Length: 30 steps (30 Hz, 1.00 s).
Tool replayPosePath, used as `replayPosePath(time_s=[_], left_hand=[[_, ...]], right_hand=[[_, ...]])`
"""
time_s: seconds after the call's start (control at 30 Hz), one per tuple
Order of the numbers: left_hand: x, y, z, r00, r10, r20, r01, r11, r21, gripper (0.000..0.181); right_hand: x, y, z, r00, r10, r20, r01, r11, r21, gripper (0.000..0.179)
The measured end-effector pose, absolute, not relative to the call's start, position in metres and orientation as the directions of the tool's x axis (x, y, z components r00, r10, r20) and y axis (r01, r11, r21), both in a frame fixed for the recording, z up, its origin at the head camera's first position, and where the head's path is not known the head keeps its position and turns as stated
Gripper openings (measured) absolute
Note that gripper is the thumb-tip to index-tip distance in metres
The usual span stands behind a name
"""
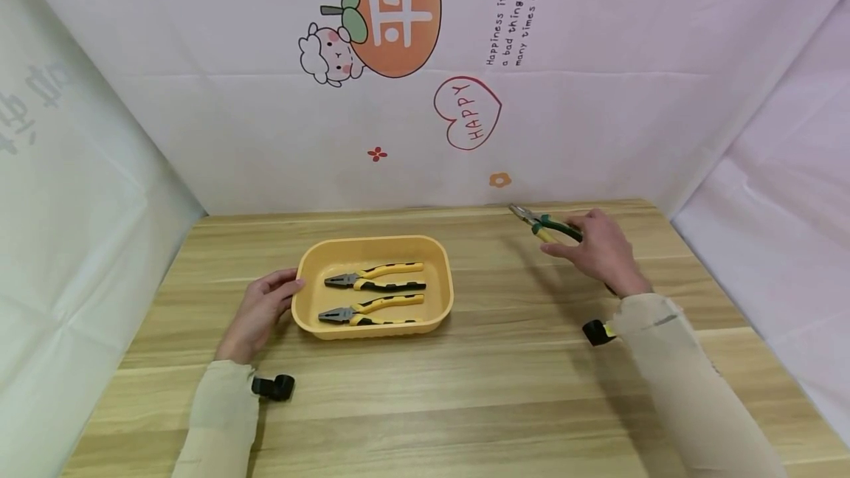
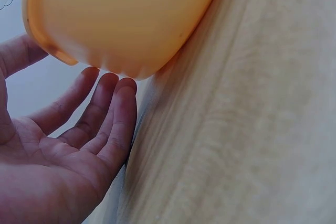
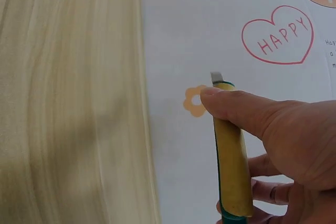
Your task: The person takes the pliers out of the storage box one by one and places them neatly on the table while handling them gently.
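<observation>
Raised over the right back part of the table, my right hand (image 1: pixel 600 249) grips a pair of pliers (image 1: pixel 529 217) with green and yellow handles, its metal jaws pointing up and left. In the right wrist view the thumb lies along the yellow handle (image 3: pixel 232 169), with fingers behind it. My left hand (image 1: pixel 259 308) holds the left end of a yellow plastic tray (image 1: pixel 441 327), thumb at the rim and fingertips (image 2: pixel 126 90) against the outer wall. Inside the tray lie two pairs of yellow-and-black pliers (image 1: pixel 388 270), one behind the other, jaws to the left.
The tray stands on a wood-grain table (image 1: pixel 425 404). A white printed cloth (image 1: pixel 265 146) hangs behind the back edge, and more white cloth (image 1: pixel 790 190) closes off both sides. Black wrist-camera mounts (image 1: pixel 274 387) stick out from both sleeves.
</observation>
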<state>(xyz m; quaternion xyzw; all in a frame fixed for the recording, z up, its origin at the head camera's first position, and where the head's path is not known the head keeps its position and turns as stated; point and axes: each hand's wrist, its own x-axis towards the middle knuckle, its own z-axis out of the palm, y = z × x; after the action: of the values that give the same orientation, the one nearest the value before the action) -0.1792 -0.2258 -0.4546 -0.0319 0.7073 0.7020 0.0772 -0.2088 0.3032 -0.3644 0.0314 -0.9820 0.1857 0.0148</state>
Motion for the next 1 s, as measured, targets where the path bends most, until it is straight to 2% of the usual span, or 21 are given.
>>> replayPosePath(time_s=[0.1,0.33,0.63,1.0], left_hand=[[-0.179,-0.225,-0.455,-0.986,0.061,-0.155,-0.155,0.008,0.988,0.057],[-0.179,-0.225,-0.453,-0.985,0.056,-0.165,-0.164,0.011,0.986,0.057],[-0.178,-0.225,-0.452,-0.984,0.056,-0.167,-0.166,0.011,0.986,0.056],[-0.178,-0.225,-0.454,-0.987,0.065,-0.148,-0.148,0.001,0.989,0.054]], right_hand=[[-0.209,0.304,-0.367,-0.999,-0.041,0.021,-0.046,0.927,-0.372,0.076],[-0.209,0.307,-0.372,-1.000,0.006,0.002,0.005,0.924,-0.382,0.053],[-0.206,0.310,-0.379,-0.995,0.098,-0.004,0.091,0.912,-0.400,0.055],[-0.203,0.318,-0.390,-0.995,0.087,0.040,0.064,0.914,-0.401,0.063]])
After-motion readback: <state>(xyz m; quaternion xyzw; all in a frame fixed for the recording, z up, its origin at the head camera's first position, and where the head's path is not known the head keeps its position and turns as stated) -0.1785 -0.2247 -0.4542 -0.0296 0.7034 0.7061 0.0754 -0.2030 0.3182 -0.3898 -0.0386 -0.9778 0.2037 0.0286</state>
